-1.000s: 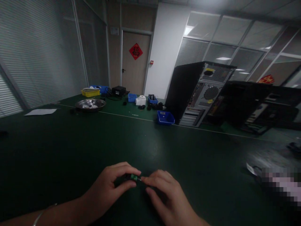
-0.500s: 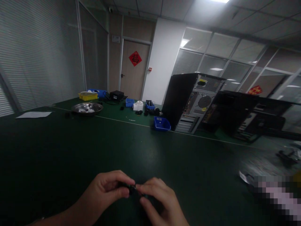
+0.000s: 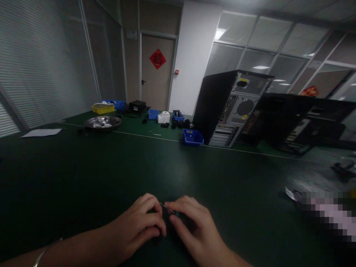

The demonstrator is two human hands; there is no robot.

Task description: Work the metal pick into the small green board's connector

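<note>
Low on the dark green table (image 3: 83,174), near its front edge, my two hands meet over a small dark part (image 3: 167,209). My left hand (image 3: 140,224) curls over its left side, fingers closed. My right hand (image 3: 191,226) pinches its right end between thumb and forefinger. Only a thin sliver of the part shows between the fingertips; the rest is hidden under my fingers. A thin bracelet (image 3: 41,254) sits on my left wrist.
At the back stand a computer tower (image 3: 230,107) with its rear panel showing and another dark case (image 3: 294,122). A blue bin (image 3: 193,137), a metal bowl (image 3: 102,121), yellow and blue trays (image 3: 103,108), a white roll (image 3: 164,117) and a paper sheet (image 3: 41,132) lie on the far side.
My hands have closed further over the small part, so its green face no longer shows. The camera tipped up and then down again; nothing else on the table moved.
</note>
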